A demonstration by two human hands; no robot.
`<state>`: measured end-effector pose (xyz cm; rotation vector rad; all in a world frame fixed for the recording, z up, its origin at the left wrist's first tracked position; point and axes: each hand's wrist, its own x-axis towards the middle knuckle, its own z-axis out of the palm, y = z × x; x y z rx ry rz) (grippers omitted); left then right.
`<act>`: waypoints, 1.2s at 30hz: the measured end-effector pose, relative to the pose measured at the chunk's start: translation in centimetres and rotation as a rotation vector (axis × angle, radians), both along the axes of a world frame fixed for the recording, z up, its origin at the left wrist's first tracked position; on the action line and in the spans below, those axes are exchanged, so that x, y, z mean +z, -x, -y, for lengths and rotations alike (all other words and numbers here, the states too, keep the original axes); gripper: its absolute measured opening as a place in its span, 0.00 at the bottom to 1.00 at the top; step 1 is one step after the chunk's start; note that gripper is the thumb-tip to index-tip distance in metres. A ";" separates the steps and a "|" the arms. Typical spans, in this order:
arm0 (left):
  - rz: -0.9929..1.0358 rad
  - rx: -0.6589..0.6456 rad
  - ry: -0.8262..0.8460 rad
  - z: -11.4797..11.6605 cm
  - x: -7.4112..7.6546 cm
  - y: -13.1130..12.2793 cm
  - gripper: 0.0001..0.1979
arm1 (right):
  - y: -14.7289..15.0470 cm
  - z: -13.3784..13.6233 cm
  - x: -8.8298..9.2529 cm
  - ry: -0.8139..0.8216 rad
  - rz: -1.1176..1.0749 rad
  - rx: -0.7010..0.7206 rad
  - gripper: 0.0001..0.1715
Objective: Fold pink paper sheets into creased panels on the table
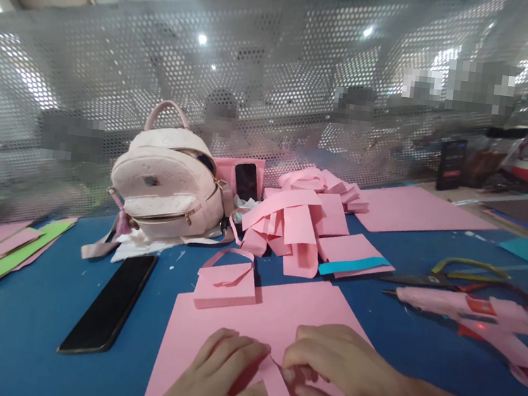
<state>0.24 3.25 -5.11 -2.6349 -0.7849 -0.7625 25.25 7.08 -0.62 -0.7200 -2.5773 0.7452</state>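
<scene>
Both my hands rest low in the middle on a large pink paper sheet. My left hand has its fingers curled and pinches a small folded pink paper strip. My right hand grips the same strip from the right, fingers closed on it. Just beyond the hands, a small pink paper handbag with a loop handle stands on the sheet's far edge.
A black phone lies at the left on the blue table. Behind are a pale pink backpack, a pile of pink paper pieces, scissors and a paper-wrapped glue gun. Green and pink scraps lie far left.
</scene>
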 end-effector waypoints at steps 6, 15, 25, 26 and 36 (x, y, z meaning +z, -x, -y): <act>-0.032 -0.010 -0.010 -0.1 0.7 0.1 0.11 | 0.0 0.0 -0.8 -0.046 0.043 0.102 0.04; -0.018 0.018 -0.015 0.0 1.0 -0.1 0.15 | 0.3 -0.4 -1.5 -0.186 0.020 0.338 0.10; -0.094 0.036 0.131 0.0 0.9 0.8 0.13 | -0.4 -1.5 -0.6 0.420 -0.126 0.343 0.26; -0.104 0.042 0.144 0.0 0.8 1.0 0.14 | -0.4 -1.8 -0.6 0.514 -0.162 0.328 0.28; -0.048 0.193 0.129 0.9 0.6 1.3 0.30 | -0.5 -3.0 -2.1 1.016 -0.445 0.101 0.28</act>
